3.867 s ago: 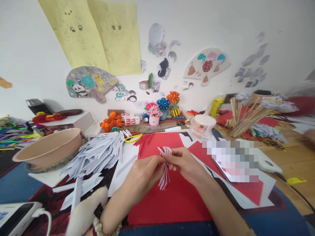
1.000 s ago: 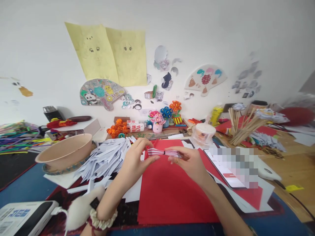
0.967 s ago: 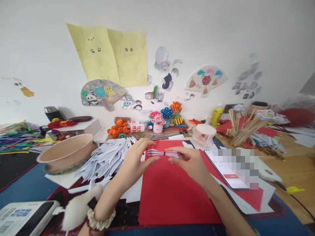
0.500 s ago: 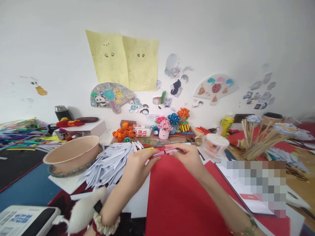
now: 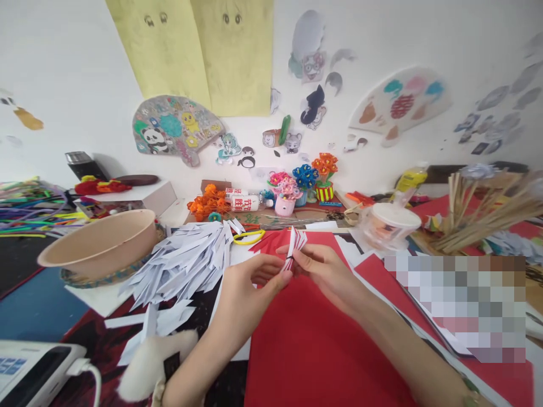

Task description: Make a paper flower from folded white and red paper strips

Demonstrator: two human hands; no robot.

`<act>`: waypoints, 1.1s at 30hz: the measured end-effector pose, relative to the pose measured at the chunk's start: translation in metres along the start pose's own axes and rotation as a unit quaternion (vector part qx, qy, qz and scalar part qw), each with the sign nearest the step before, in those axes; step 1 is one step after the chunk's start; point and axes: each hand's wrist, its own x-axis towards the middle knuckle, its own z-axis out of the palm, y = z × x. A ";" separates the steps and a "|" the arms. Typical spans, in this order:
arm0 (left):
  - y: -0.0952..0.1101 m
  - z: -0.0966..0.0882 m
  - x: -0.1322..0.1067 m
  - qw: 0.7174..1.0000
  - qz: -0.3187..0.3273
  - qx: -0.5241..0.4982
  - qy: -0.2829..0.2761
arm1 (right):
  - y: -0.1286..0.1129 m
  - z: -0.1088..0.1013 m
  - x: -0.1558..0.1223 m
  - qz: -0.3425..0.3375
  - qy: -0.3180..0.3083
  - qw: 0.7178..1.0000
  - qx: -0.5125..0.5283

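Note:
Between my two hands is a small bundle of folded red and white paper (image 5: 298,240), tied at its middle with a dark band and fanning out at the upper end. My left hand (image 5: 254,282) pinches its lower end between thumb and fingers. My right hand (image 5: 320,265) grips it near the band from the other side. Beneath them lies a large sheet of red paper (image 5: 314,345). To the left is a heap of white paper strips (image 5: 182,263), with yellow-handled scissors (image 5: 249,237) beside it.
A beige bowl (image 5: 97,243) stands at the left. Potted craft flowers (image 5: 285,195) and a white bottle (image 5: 246,202) line the wall. A lidded tub (image 5: 390,223) and wooden sticks (image 5: 475,215) are at the right. A white device with a cable (image 5: 38,373) lies front left.
The bundle has turned from lying level to nearly upright, and its upper end now fans out. My hands have come closer together. The view has tilted down and moved nearer.

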 end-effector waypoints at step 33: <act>0.009 -0.025 0.002 0.971 0.172 0.160 -0.038 | -0.017 -0.010 -0.009 -0.002 -0.151 0.974 -0.169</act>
